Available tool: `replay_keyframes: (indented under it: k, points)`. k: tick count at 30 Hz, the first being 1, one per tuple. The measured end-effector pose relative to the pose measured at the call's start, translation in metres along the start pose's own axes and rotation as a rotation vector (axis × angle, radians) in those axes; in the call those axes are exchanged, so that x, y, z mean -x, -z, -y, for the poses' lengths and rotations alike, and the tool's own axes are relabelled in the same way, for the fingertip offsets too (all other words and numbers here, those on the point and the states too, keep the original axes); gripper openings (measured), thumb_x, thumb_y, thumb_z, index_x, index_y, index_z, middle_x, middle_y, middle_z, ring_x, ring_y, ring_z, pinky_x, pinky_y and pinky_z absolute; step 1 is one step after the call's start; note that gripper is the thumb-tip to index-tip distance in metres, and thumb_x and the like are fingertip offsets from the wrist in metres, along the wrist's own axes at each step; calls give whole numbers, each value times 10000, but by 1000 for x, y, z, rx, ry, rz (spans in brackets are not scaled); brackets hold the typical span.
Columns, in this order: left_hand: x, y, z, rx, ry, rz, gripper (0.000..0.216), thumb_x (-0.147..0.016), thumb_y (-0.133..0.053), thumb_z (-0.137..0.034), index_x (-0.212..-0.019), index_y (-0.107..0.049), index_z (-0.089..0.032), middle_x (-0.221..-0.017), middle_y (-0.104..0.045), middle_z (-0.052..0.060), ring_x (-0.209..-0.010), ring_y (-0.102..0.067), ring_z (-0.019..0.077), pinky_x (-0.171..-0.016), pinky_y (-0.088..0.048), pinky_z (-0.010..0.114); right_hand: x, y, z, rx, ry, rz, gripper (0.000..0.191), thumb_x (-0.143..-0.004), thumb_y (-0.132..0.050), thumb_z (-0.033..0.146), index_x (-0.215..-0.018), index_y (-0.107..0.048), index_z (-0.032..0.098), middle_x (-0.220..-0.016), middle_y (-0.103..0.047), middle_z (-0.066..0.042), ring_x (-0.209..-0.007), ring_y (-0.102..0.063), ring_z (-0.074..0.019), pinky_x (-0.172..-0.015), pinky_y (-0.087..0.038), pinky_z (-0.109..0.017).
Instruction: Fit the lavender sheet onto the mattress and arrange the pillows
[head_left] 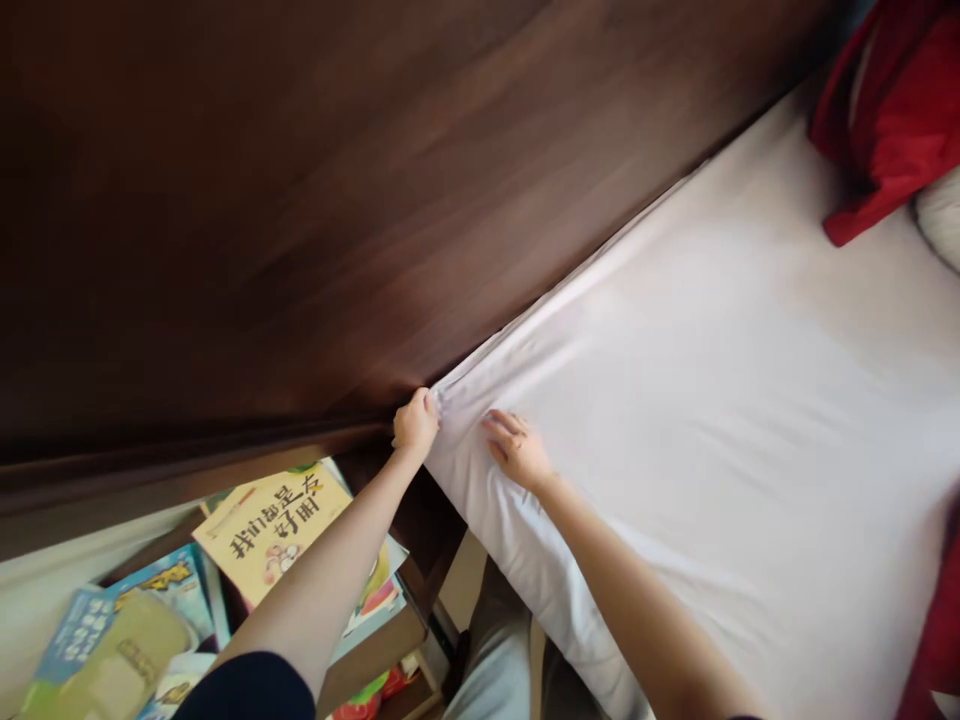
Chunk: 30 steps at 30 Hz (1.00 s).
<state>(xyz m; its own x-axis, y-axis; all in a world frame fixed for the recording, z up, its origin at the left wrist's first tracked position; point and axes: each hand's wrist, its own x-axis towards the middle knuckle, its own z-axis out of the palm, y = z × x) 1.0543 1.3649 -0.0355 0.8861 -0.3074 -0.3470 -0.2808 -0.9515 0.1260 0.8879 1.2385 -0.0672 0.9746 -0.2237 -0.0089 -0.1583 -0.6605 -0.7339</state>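
A pale bed sheet (675,420) covers a mattress that runs along a dark brown curtain or panel. At the mattress corner my left hand (416,422) is closed on the sheet's edge, right against the brown surface. The gripped cloth is mostly hidden by the fingers. My right hand (517,447) rests palm down on top of the sheet, a little to the right of the left hand, its fingers stretched out. Creases spread through the sheet around both hands, and its side hangs down over the mattress edge.
Left of the bed, several books lie about, among them a yellow book (274,530) and a blue one (172,590). A red cloth (892,120) lies at the bed's far right. The brown surface (300,200) borders the bed. My legs (491,660) stand by the mattress.
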Motion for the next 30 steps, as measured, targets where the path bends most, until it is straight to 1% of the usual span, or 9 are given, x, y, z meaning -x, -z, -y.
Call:
replay_keyframes:
  k: [2,5,8,11,14,17,20,26,30]
  points:
    - [1,-3,1,149,-26,-80,288,-947,-261,-295,-1021,-523,-199,-856,-726,50,-834,-675,182,-791,-466,282,-28,12,-6,-62,-116,-118,384,-921,-359,241,-1273,-502,186,-1276,-524,-103,-1126,-528,-173,-952,-421,-301]
    - [7,-7,6,236,-35,-188,256,-948,-271,-291,-1082,-472,-206,-1029,-704,62,-969,-649,192,-836,-467,297,-76,31,-17,-37,-280,-238,413,-927,-309,222,-1314,-432,143,-1197,-538,-118,-1019,-570,-176,-868,-459,-279]
    - [13,-15,10,191,-28,-195,326,-935,-268,-240,-1228,-400,-186,-1201,-622,113,-1081,-599,227,-892,-458,343,-121,42,-26,60,-351,-199,418,-921,-324,204,-1327,-412,156,-1158,-553,-108,-955,-577,-192,-819,-463,-287]
    - [16,-28,14,89,-121,-170,463,-902,-311,-192,-1359,-286,-120,-1303,-521,189,-1224,-488,268,-987,-405,386,-147,42,-32,179,-325,-126,344,-912,-346,184,-1211,-515,182,-1076,-596,-93,-977,-545,-213,-842,-444,-306]
    - [17,-40,19,33,-152,-153,512,-903,-307,-206,-1397,-216,-111,-1310,-497,211,-1266,-439,285,-1020,-376,413,-149,33,-38,279,-199,-99,311,-919,-334,183,-1133,-557,150,-1129,-597,-117,-1085,-482,-221,-956,-379,-339]
    - [13,-45,23,79,-87,-151,506,-896,-328,-242,-1366,-205,-99,-1310,-487,226,-1263,-449,269,-1009,-393,394,-140,25,-45,328,-87,-105,400,-929,-346,261,-1270,-471,92,-1338,-485,-149,-1251,-372,-238,-1078,-243,-401]
    - [4,-40,22,93,16,-77,420,-873,-357,-269,-1263,-297,-124,-1242,-539,224,-1172,-535,279,-929,-445,391,-135,23,-52,347,-37,-71,483,-932,-338,319,-1341,-410,71,-1411,-419,-148,-1326,-297,-242,-1122,-144,-423]
    - [-8,-19,13,-69,60,122,376,-883,-343,-320,-1231,-373,-182,-1039,-656,167,-921,-651,314,-787,-475,411,-149,32,-58,372,-13,-17,460,-866,-448,357,-1203,-545,59,-1245,-562,-152,-1207,-423,-255,-1120,-140,-414]
    - [-7,-19,17,-75,-32,123,508,-908,-301,-357,-1364,-307,-133,-1296,-526,209,-1123,-568,312,-898,-449,404,-156,36,-56,363,-38,-24,393,-844,-471,359,-1071,-618,75,-1075,-639,-128,-1114,-476,-241,-1104,-176,-405]
